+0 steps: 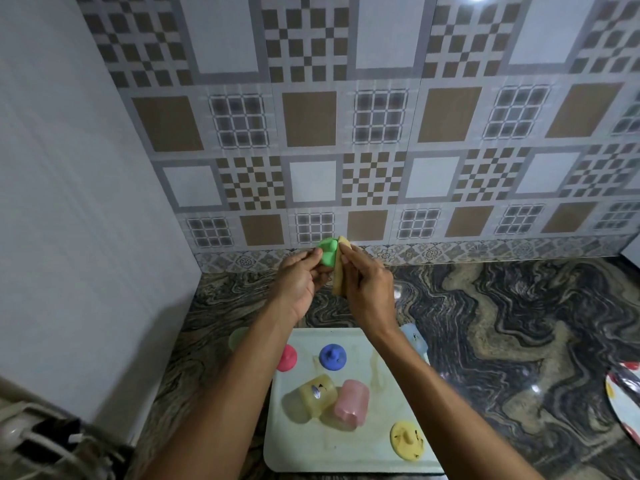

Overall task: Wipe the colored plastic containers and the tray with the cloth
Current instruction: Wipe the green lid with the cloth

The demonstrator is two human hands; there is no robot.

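My left hand grips a green lid raised above the counter. My right hand holds a yellowish cloth pressed against the lid's right side. Below, a white tray lies on the counter. On it lie a yellow container and a pink container, both on their sides, with a pink lid, a blue lid and a yellow lid. A pale blue container sits at the tray's right rear, and a pale green container at its left rear.
The marbled counter stretches to the right, backed by a tiled wall. A patterned plate shows at the right edge. A white panel stands on the left, and an appliance with cables fills the lower left corner.
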